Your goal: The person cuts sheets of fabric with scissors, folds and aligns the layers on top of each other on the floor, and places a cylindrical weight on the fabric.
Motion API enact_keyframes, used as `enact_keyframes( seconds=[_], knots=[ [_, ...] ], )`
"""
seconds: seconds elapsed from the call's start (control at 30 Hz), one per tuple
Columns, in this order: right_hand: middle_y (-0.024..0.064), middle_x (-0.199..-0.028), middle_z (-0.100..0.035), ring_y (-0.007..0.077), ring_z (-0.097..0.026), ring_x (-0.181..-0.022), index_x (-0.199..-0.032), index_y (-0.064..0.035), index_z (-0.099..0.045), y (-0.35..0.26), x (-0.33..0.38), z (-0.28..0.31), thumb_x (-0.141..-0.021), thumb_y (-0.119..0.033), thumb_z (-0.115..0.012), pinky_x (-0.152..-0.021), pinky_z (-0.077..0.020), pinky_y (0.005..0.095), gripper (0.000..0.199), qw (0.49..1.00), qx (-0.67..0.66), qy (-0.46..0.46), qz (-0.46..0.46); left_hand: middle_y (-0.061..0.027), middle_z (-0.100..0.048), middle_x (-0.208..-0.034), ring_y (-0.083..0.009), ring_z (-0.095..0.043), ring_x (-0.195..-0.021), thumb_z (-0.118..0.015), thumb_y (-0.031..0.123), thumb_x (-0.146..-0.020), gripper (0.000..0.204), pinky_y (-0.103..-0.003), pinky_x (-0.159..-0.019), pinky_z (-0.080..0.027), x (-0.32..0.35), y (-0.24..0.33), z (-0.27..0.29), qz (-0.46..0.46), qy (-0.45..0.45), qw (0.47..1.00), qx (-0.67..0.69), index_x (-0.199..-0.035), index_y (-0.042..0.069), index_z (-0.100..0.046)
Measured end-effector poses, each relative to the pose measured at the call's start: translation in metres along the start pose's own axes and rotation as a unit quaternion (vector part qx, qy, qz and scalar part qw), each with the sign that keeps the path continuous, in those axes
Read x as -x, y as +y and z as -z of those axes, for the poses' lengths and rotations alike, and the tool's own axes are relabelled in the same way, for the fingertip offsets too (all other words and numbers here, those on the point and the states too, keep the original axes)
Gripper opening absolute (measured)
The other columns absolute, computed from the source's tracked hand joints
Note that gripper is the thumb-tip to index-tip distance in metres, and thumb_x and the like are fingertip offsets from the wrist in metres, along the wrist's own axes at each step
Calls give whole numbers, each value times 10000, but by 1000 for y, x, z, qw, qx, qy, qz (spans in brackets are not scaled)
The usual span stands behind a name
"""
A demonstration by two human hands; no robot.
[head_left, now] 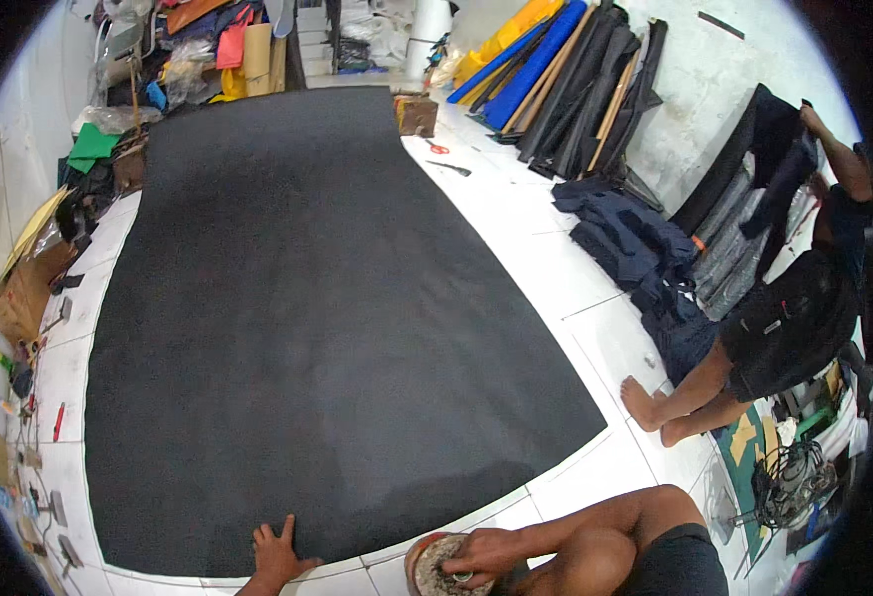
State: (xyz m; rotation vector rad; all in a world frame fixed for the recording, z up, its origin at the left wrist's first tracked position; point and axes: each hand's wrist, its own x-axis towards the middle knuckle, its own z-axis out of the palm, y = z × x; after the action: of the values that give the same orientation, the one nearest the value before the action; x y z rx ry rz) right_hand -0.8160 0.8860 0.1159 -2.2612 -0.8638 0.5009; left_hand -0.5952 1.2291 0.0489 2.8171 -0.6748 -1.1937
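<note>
The black sheet (327, 328) lies spread flat on the white floor (595, 348). The left hand (276, 558) rests on its near edge, fingers apart. Just beside that edge, the right hand (484, 556) has its fingers curled at the top of a round block (431, 561); whether they clamp it, I cannot tell. To the right, a co-worker (794, 318) stands beside crumpled navy cloth (635, 238).

Observed with left hand (280, 558) laid palm-down, fingers fanned forward, thumb pointing out to the right, and only a short length of left forearm (260, 586) in view. Found with right hand (484, 556) curled downward in a grip, bare right forearm (585, 521) slanting in from the right, just above a bent bare leg (593, 564).
</note>
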Motion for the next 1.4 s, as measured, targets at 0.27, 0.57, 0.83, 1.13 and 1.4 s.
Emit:
enact_keyframes(
  seconds=[0.27, 0.57, 0.83, 1.13, 1.4],
  knots=[
    [133, -591, -555, 360, -584, -540, -984, -120, -541, -5, -6, 54, -808, -320, -674, -489, -448, 461, 298, 974, -60, 209, -62, -290, -428, -1308, -433, -439, -1170, -783, 482, -753, 957, -534, -966, -408, 28, 13, 6, -58, 105, 990, -71, -1498, 153, -280],
    [114, -574, -581, 326, -603, -525, -1011, -111, -564, 56, -43, 58, -805, -315, -636, -479, -471, 449, 298, 950, 49, 284, -116, -391, -293, -1387, -551, -335, -1252, -847, 527, -641, 1190, -607, -1030, -332, 7, 4, -9, -21, 63, 998, -15, -1548, 246, -130],
    [116, -581, -588, 329, -633, -564, -1048, -99, -534, 73, -46, 88, -810, -311, -654, -498, -487, 469, 340, 938, -22, 285, -198, -354, -291, -1385, -516, -301, -1269, -815, 594, -613, 1157, -583, -1013, -357, -12, 11, -3, 33, 1, 999, -43, -1528, 192, -231],
    [204, -1033, -659, 354, -659, -958, -1371, -131, -419, 12, 27, 142, -873, -293, -649, -814, -526, 450, 571, 903, -220, 211, -304, -175, -628, -1123, -323, -606, -1032, -805, 434, -750, 798, -425, -907, -478, 14, 62, 108, -9, 122, 992, 41, -1333, -2, -479],
    [205, -1136, -651, 394, -613, -1069, -1212, -50, -565, -187, 252, 95, -890, -540, -523, -909, -495, 489, 588, 672, -281, 128, -674, -68, -671, -856, -146, -595, -789, -654, 269, -918, 314, -293, -735, -482, 208, 186, 230, -41, 10, 952, 303, -1075, -3, -651]
  ],
)
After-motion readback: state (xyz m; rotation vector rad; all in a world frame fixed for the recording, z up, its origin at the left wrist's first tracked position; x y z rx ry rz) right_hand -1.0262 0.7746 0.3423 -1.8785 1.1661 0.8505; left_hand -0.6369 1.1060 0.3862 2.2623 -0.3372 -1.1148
